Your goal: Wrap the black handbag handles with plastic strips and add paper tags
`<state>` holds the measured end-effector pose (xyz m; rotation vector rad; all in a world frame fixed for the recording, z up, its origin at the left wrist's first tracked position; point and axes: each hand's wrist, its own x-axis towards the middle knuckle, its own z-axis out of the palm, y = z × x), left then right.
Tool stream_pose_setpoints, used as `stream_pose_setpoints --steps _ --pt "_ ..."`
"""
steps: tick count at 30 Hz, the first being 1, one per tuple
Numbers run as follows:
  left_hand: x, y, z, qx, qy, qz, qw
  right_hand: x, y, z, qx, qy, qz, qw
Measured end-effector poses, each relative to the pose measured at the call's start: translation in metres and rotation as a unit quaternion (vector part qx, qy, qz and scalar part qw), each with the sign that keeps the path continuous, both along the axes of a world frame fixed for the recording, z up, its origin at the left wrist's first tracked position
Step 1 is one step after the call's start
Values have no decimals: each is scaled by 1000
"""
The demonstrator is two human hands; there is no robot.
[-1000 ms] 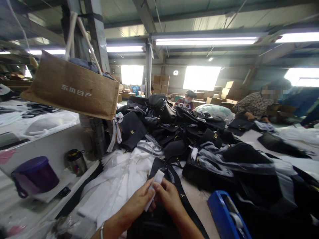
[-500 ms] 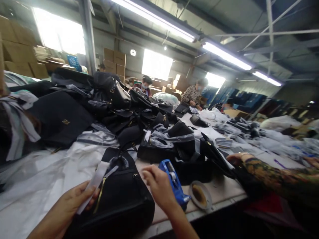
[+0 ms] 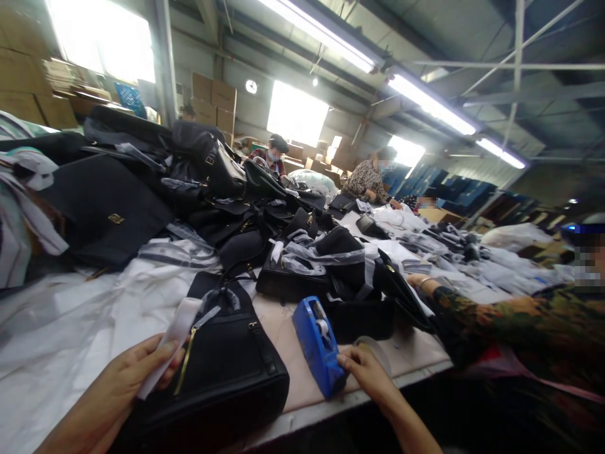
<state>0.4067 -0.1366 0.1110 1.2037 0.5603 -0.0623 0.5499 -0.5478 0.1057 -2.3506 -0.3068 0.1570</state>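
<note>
Between the thumb and fingers of my left hand (image 3: 142,369) is a white strip (image 3: 178,328), held over the left edge of a black handbag (image 3: 231,359). The bag lies flat, with a gold zipper down its side and wrapped handles at its top. To its right, a blue tape dispenser (image 3: 314,353) stands on the table with a roll inside. My right hand (image 3: 366,372) is closed in a pinch at the dispenser's near end, fingertips touching it. Whatever lies between those fingertips is too small to make out. Partly behind this hand is a tape roll (image 3: 380,353).
Black bags (image 3: 104,208) pile up on the left and at the back. White wrapping (image 3: 118,315) spreads along the left. At right, a co-worker's camouflage sleeve (image 3: 472,318) reaches over the table beside a black bag (image 3: 401,290). Other people work farther back.
My right hand has moved right and down, from above the black handbag to the near end of the tape dispenser. My left hand still holds the white strip. The co-worker leans further into view.
</note>
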Motion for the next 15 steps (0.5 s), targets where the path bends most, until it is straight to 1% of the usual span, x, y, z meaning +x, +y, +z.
stream_pose_setpoints --steps 5,7,9,12,14,15 --pt "-1 -1 1 -5 3 9 1000 -8 -12 12 9 -2 10 1000" --pt "-1 -1 2 -7 0 4 1000 -16 -19 11 19 19 1 1000" --pt "-1 -1 3 -9 -3 0 1000 -23 -24 4 43 66 -20 997" --pt "-1 -2 5 -9 -3 -3 1000 -27 -29 -14 85 126 -56 987" --pt "0 -2 6 -7 -1 -2 1000 -27 -31 -23 93 137 -64 984" --pt "1 -3 7 -4 -2 -3 1000 -27 -32 -26 86 132 -62 986"
